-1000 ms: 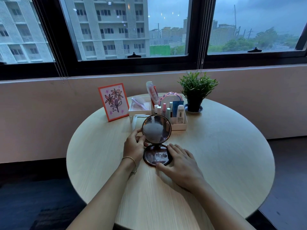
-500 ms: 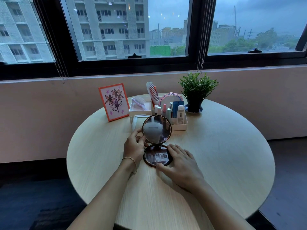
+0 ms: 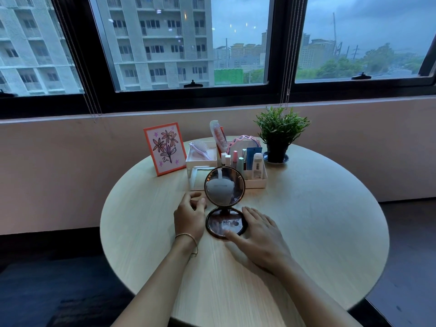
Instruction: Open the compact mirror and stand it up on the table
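The round dark-rimmed compact mirror stands open on the round wooden table (image 3: 306, 232). Its lid (image 3: 224, 186) is upright and faces me, and its base (image 3: 224, 224) lies flat. My left hand (image 3: 190, 217) sits just left of the lid with its fingers curled and apart. The thumb tip is right beside the lid's edge, and whether it touches is unclear. My right hand (image 3: 258, 234) lies flat over the right side of the base. Its thumb is on the front rim and its fingers run along the right rim, holding the base down.
Behind the mirror a white organiser (image 3: 256, 181) holds cosmetics, a comb and a hairbrush. An orange-framed flower picture (image 3: 165, 148) leans at the back left. At the back right stands a potted plant (image 3: 279, 135). Beyond the table are a wall and windows.
My left hand has eased its fingers a little off the lid's left edge. The lid stays upright and my right hand stays on the base.
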